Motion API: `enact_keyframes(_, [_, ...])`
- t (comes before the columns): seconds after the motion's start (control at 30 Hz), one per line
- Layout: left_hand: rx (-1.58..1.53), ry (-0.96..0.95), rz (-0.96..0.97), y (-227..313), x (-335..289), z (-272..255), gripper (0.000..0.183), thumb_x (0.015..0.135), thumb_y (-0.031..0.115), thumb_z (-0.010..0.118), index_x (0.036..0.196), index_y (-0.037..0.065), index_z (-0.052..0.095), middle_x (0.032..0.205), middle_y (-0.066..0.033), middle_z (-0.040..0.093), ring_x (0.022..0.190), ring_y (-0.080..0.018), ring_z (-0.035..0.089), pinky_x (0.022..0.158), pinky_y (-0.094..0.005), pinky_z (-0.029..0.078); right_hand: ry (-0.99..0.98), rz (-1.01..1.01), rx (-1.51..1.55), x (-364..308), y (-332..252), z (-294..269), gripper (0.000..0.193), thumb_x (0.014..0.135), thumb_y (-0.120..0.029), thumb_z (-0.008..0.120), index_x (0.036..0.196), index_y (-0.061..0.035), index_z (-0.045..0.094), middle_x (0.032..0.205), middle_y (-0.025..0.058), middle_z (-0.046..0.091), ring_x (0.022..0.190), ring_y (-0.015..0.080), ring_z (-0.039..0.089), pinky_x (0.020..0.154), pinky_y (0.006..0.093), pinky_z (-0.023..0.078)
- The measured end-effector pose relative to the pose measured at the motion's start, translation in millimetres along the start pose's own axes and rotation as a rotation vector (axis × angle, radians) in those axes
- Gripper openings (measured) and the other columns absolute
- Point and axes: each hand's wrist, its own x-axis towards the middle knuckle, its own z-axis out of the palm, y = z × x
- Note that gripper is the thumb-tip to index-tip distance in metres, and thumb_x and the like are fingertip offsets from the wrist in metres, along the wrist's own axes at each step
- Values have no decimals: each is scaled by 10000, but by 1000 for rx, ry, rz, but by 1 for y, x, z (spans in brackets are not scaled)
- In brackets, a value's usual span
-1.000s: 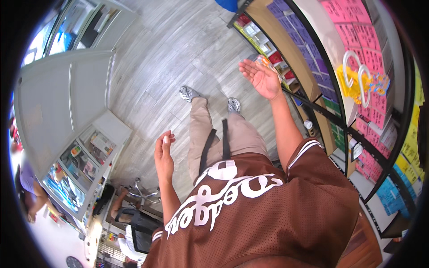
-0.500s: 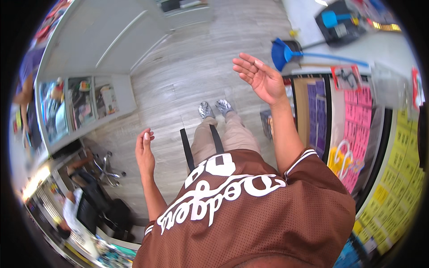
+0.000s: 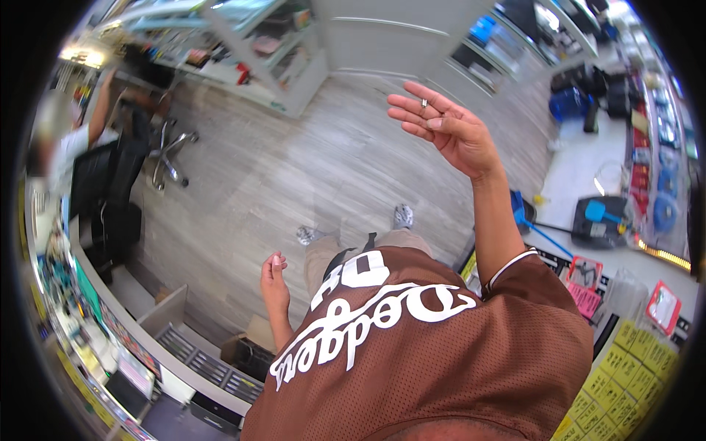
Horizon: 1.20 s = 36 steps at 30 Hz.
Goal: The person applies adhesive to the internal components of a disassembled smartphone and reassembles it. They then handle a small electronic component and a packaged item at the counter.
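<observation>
My right hand (image 3: 457, 138) is raised ahead of me, palm up, its fingers stretched out and the thumb lying across the palm side. A tiny silvery thing (image 3: 424, 104) shows against the fingers; whether it is a ring or a loose metal piece is too small to tell. Low at my left side hangs my left hand (image 3: 275, 285), its fingers loosely bent, with nothing visible in it. Neither hand touches any furniture. My shoes (image 3: 403, 216) stand apart on the grey plank floor (image 3: 243, 176).
A person (image 3: 62, 151) sits at the left beside a black office chair (image 3: 110, 176). A curved counter (image 3: 176, 378) runs along the lower left. Glass display cabinets (image 3: 283, 55) stand ahead. To the right are a blue broom (image 3: 523, 209), a dustpan (image 3: 599, 220) and yellow labelled packs (image 3: 625, 367).
My view and body have turned left, bringing the chair, seated person and counter further into sight. My feet stand wider apart. The right hand stays raised, its thumb now further across the palm.
</observation>
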Motion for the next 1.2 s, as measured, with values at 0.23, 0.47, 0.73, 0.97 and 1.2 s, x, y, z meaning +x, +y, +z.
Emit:
enact_keyframes(0.23, [-138,270,-31,-60,3,-124,475,1052,408,517,1253,-12,616,1145,-130,668,1074,-205,623,987,-338,463,-263,127,-23,121,72,172,601,976,-107,589,1496,83,355,1443,259,515,1311,312,561,1096,370,467])
enact_keyframes(0.47, [-282,560,-19,-42,4,-238,501,1049,415,521,1282,-22,605,1216,-157,661,1153,-221,615,1039,-349,435,-569,357,-13,194,140,330,558,997,-152,608,1469,71,411,1361,236,594,1234,292,623,1030,346,518])
enact_keyframes(0.73, [-196,800,592,127,52,-321,246,936,196,699,1140,57,702,1125,-95,647,1119,-219,582,999,-350,435,-914,347,-247,252,218,469,456,1024,-108,569,1445,43,479,1257,170,672,1137,206,665,971,313,535])
enact_keyframes(0.97, [125,978,614,144,96,-413,206,896,160,741,1084,81,715,1072,-76,604,1006,-223,555,915,-344,439,-1083,298,-281,302,262,579,455,1006,-4,541,1454,35,475,1188,135,687,1032,184,680,943,294,527])
enact_keyframes(1.2, [-608,948,186,93,146,-455,322,1027,316,583,1110,18,673,1081,-65,610,1016,-149,561,943,-302,430,-578,1230,262,321,369,636,395,1066,-155,385,1317,128,499,1201,190,653,1113,251,657,976,349,545])
